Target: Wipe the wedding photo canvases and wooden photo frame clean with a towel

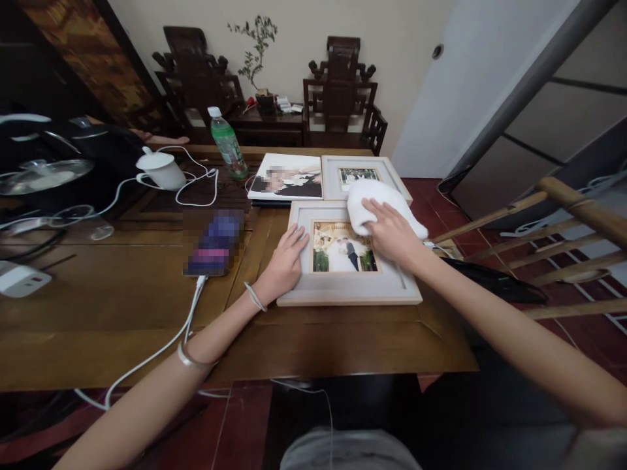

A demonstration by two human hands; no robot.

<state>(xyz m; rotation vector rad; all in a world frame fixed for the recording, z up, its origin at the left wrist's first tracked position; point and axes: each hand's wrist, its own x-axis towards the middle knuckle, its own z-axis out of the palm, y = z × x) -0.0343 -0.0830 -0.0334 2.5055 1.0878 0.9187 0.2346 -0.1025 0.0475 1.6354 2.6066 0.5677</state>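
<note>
A light wooden picture frame lies flat near the table's front edge, with a small photo in its wide pale mat. My left hand rests on the frame's left side, fingers stretched out. In my right hand is a folded white cloth, pressed on the frame's upper right corner. The cloth hides that corner and part of the photo's edge. Just behind lies a second pale frame, partly covered by the cloth. Left of it sits a stack topped by a large photo panel.
A charging phone and its white cable lie on the wooden table to the left. Farther back stand a green bottle, a lidded white cup and a tipped clear glass. A wooden chair stands at right.
</note>
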